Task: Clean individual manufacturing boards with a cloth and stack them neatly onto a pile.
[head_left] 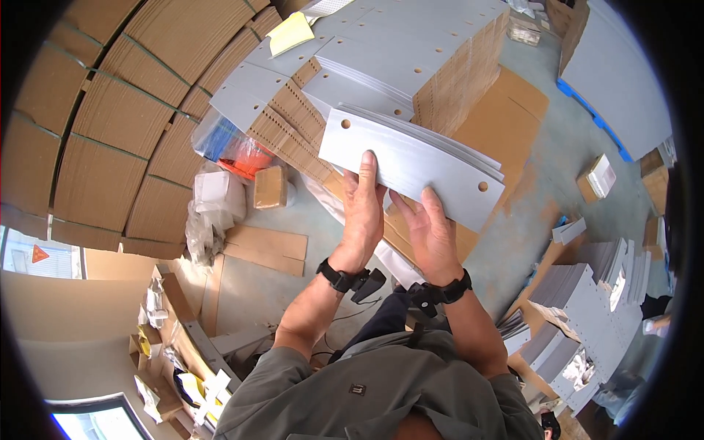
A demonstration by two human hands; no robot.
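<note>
Both my hands grip a short stack of long grey-white boards (pixel 411 165), each with a round hole near either end. My left hand (pixel 363 209) has its thumb on the top board and its fingers curled beneath the near edge. Further right, my right hand (pixel 430 231) closes on the same edge, thumb up, with its fingers partly hidden underneath. The boards hang tilted just in front of a large pile of grey boards (pixel 381 37) with brown layered sides. A lower step of grey boards (pixel 352 86) lies in that pile, right behind the held stack.
Strapped bundles of brown cardboard (pixel 110 154) rise at the left. A small brown box (pixel 270 188) and a plastic-wrapped white bundle (pixel 218 198) sit on the floor. Flat cardboard (pixel 506 121) lies under the pile. More grey boards (pixel 587 308) stand at the right.
</note>
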